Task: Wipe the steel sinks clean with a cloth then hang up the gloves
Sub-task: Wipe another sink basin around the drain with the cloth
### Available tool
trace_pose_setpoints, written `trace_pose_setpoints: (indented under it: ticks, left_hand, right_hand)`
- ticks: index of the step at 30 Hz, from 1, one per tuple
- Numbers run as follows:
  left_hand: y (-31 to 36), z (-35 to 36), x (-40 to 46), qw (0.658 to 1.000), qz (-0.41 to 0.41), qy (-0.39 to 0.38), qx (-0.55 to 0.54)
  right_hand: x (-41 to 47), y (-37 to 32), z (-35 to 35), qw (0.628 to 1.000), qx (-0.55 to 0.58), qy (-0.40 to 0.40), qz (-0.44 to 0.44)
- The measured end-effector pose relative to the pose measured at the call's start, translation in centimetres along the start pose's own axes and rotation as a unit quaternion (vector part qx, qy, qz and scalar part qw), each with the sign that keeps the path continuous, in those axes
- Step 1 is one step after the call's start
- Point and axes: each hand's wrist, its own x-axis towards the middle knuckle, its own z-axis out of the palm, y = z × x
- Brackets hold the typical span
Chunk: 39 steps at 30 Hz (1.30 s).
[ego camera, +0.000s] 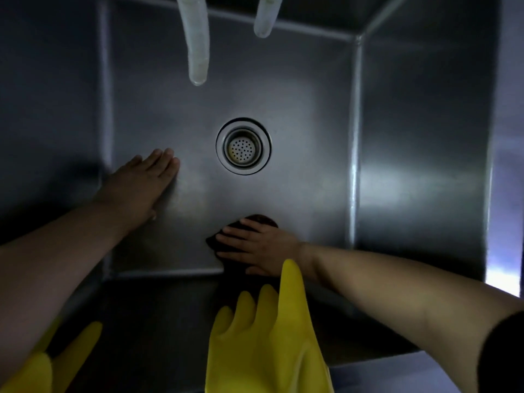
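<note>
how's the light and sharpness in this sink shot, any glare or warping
Head view: dim overall, the near sink wall almost black; glare streaks on the right wall and a blown-out patch at the right edge; wide-angle bending of the walls; the yellow gloves up close look soft, the dark cloth under the right hand barely readable.

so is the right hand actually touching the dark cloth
Touching. The head view shows the right hand pressed flat on the dark cloth, fingers spread across it on the sink floor.
</note>
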Motion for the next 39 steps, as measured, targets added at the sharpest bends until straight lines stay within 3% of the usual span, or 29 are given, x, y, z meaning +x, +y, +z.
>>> trace_pose_setpoints:
  ticks: [4,8,13,15,20,27,32,39]
  left_hand:
    - [0.2,-0.4,0.0,1.0,-0.006,-0.007,-0.011]
    - [0.2,-0.7,0.0,1.0,-0.006,-0.014,-0.018]
    - [0.1,-0.4,0.3,1.0,-0.002,-0.009,-0.026]
    - [0.1,-0.3,0.6,1.0,0.002,-0.009,-0.015]
    - [0.1,0.0,1.0,1.0,-0.001,-0.017,-0.019]
    - [0.0,0.5,0.7,1.0,0.006,0.007,-0.028]
    - [0.1,0.1,1.0,1.0,-0.002,-0.021,-0.019]
    - [0.4,-0.2,1.2,1.0,-0.008,-0.009,-0.021]
  right_hand:
    - [-6.1,2.8,1.2,0.999,-0.015,-0.017,0.032]
    - [-10.2,5.2,1.4,0.979,0.013,-0.023,0.202]
    - [-8.6,10.3,0.1,0.89,0.099,0.026,0.443]
    - [-7.5,12.0,-0.5,0.856,0.126,0.026,0.501]
    - [-7.2,8.7,-0.2,0.814,0.185,0.022,0.551]
    - [-6.6,-0.3,1.3,0.73,0.289,-0.051,0.617]
    - [-6.0,2.1,0.6,0.754,0.232,0.003,0.615]
    - [-0.3,15.0,-3.2,0.761,0.143,0.141,0.617]
